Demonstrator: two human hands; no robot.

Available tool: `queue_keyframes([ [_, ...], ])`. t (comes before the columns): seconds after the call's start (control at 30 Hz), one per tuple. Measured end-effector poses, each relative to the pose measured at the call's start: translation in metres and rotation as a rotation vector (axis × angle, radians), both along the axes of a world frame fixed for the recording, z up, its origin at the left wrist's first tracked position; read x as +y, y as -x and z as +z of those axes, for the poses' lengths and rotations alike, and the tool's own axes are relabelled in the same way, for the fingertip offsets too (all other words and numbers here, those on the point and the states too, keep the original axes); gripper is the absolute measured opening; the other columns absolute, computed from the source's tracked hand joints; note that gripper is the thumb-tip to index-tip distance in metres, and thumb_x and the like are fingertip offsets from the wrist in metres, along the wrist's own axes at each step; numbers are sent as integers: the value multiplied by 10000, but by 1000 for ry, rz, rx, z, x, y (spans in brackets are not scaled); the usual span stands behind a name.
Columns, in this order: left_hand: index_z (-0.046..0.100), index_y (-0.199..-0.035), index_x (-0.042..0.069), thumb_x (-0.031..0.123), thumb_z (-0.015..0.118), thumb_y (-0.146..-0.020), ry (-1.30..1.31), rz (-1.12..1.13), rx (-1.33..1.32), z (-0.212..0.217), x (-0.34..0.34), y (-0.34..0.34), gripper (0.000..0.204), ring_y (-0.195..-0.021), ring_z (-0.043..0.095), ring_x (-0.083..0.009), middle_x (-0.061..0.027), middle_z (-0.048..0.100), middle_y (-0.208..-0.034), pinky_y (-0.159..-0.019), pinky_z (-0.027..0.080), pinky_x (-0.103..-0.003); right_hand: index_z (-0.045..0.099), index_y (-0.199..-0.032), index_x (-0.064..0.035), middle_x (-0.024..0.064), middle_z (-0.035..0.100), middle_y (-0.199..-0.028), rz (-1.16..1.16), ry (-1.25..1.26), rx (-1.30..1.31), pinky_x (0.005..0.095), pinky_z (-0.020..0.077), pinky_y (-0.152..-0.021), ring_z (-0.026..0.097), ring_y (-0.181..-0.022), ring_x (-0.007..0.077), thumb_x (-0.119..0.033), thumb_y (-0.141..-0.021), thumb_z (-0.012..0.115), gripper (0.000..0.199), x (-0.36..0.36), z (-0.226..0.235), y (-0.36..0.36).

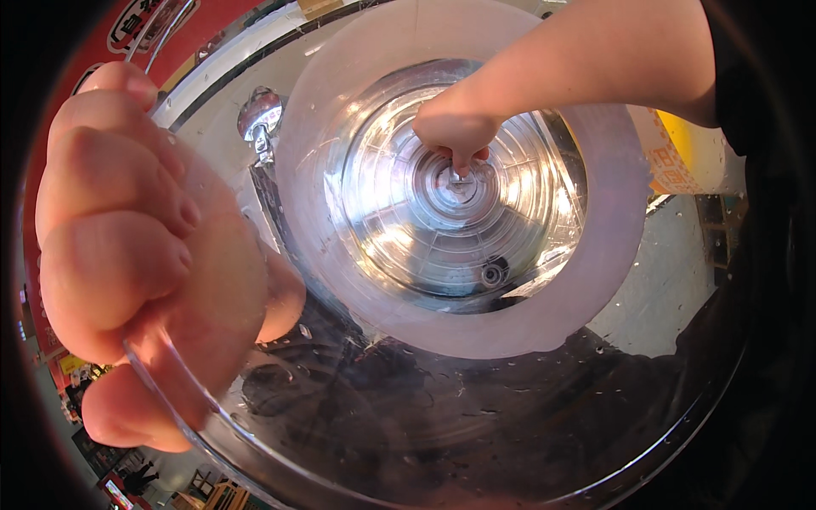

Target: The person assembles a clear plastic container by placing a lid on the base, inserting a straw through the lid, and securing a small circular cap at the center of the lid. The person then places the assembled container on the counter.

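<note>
A large, clear round container (217, 429) fills most of the head view, its curved rim sweeping along the lower edge. My left hand (127, 255) is closed over that rim at the left, several fingers folded across the clear wall. Inside the round opening of a frosted ring (612, 221), clear concentric ridges (399, 229) catch the light. My right hand (455, 132) reaches in from the upper right, its fingers drawn together at the middle of these ridges. What they hold is mostly hidden; a small clear tip shows below them. A small round dark fitting (493, 272) lies nearer me.
A rounded chrome fixture (262, 115) stands left of the ring, above a dark metal edge. A red panel (76, 42) curves along the upper left. Yellow-and-white packaging (680, 153) lies at the right. Wooden furniture (225, 495) shows at the lower left.
</note>
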State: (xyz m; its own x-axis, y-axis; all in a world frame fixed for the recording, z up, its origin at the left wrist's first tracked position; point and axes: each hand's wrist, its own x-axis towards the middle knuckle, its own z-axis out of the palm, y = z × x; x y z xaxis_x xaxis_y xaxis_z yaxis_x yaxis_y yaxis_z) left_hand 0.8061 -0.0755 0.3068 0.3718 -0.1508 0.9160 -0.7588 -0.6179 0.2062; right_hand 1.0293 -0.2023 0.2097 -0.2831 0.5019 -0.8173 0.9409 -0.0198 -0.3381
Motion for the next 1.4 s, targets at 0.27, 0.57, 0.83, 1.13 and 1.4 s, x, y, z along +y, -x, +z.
queue_keyframes([
  [0.27,381,-625,100,538,222,-943,-58,-20,11,1,7,2,564,-633,318,-205,-35,298,-621,-752,352,-444,603,-807,44,120,676,-715,-69,64,-76,326,542,-566,673,-646,207,-179,-841,713,251,-1,-7,-2],
  [0.57,386,-627,106,563,216,-944,-55,-19,16,2,9,4,582,-624,320,-195,-32,292,-619,-759,364,-443,594,-756,72,146,674,-716,-206,126,-2,322,556,-560,680,-627,211,-122,-881,658,240,-2,-3,-4],
  [0.83,393,-632,111,562,231,-941,-60,-36,41,4,10,6,571,-626,325,-193,-30,297,-619,-765,361,-443,635,-777,45,110,687,-694,-122,-2,2,336,524,-578,678,-621,195,-119,-854,675,186,-8,-5,-3],
  [1.13,400,-631,108,552,234,-936,-76,-16,31,3,9,6,564,-632,334,-197,-33,309,-613,-766,364,-449,667,-732,35,96,679,-656,-100,9,-39,340,516,-577,667,-606,188,-111,-846,667,185,-7,2,2],
  [1.4,387,-605,106,547,249,-928,-45,-4,23,5,3,4,564,-624,322,-201,-33,308,-604,-723,353,-433,683,-718,39,108,678,-658,154,-68,-8,351,523,-572,674,-613,209,-132,-844,655,214,-6,5,2],
])
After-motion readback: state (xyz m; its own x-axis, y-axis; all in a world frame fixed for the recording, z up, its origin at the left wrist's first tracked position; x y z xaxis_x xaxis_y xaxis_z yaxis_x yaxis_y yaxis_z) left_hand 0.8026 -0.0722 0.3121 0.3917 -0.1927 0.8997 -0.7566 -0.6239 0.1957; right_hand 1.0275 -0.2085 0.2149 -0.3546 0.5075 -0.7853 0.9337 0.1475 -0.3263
